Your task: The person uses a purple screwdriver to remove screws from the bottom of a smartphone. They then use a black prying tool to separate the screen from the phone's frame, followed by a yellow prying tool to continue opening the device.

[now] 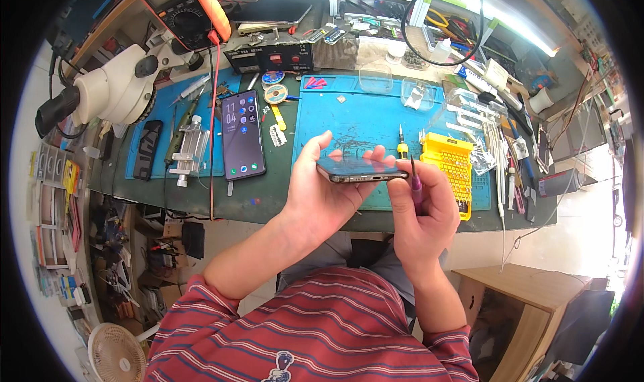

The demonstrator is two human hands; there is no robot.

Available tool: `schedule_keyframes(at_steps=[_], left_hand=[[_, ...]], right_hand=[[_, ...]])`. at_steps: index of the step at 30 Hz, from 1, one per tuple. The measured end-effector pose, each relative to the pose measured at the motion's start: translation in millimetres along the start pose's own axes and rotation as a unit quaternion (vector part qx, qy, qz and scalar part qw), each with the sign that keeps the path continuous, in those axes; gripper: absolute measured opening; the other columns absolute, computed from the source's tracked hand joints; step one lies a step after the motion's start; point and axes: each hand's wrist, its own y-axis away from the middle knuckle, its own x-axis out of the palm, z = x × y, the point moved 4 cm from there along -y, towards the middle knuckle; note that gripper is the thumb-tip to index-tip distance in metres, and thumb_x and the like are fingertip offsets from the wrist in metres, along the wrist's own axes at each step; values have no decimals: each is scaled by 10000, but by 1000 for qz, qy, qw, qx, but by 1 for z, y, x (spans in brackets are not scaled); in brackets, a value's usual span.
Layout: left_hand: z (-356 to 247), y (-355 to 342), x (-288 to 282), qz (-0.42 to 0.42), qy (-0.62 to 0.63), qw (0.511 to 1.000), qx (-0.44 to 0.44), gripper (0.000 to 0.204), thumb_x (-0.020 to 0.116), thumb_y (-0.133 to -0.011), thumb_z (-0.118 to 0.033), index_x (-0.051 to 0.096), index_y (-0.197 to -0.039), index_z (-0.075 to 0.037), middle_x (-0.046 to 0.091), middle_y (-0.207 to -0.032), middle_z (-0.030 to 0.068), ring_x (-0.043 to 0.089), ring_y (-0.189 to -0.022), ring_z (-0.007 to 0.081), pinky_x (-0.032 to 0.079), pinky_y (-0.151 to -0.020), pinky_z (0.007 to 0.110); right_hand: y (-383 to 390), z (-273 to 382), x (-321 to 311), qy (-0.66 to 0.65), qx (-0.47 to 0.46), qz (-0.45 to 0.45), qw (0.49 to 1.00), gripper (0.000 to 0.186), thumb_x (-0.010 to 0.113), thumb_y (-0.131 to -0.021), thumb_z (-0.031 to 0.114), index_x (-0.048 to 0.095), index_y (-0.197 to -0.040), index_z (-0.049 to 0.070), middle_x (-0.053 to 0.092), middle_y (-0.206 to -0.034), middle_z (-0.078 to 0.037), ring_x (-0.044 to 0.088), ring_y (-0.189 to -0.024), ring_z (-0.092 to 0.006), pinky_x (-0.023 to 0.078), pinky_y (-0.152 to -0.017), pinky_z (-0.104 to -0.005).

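Observation:
My left hand [314,197] is wrapped round a dark smartphone [362,170] and holds it over the front of the blue work mat. The phone is tilted so that its bottom edge, with the charging port, faces me. In my right hand [429,217] is a small purple-handled screwdriver [417,193], its thin shaft pointing up. The thumb and fingers of that hand are at the phone's right corner; whether they press on it I cannot tell. Beyond them stand a yellow screwdriver bit box [449,170] and a yellow-black screwdriver [402,144].
A second smartphone [243,137] with a lit screen lies at left, beside a clear clamp fixture [193,150]. A microscope [111,90] leans over the bench's left side. Small screws or scraps dot the blue mat [322,117]. Tweezers and tools [516,157] crowd the right.

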Motion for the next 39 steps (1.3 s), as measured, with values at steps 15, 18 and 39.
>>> schedule_keyframes(at_steps=[15,18,39], left_hand=[[0,5,-1,142,24,988,-53,524,448,-1065,-360,467,-1332,91,578,-1336,270,615,-1217,341,516,-1086,463],[7,12,16,112,-36,992,-37,561,468,-1061,-325,378,-1436,83,524,-1443,228,537,-1323,338,445,-1131,458],[18,-31,-30,165,-97,981,43,508,584,-962,-183,469,-1441,-57,548,-1266,173,573,-1131,286,490,-1006,502]], right_hand=[[-5,4,1,34,-13,-4,999,235,823,-837,41,708,-1042,45,621,-801,-26,527,-635,-113,422,-565,-241],[0,0,2,32,-35,25,999,235,816,-834,19,705,-1039,42,612,-798,-30,515,-624,-111,419,-556,-242],[62,-47,-35,115,-105,42,987,389,731,-785,-103,729,-1159,1,705,-913,-126,639,-673,-224,530,-609,-319]])
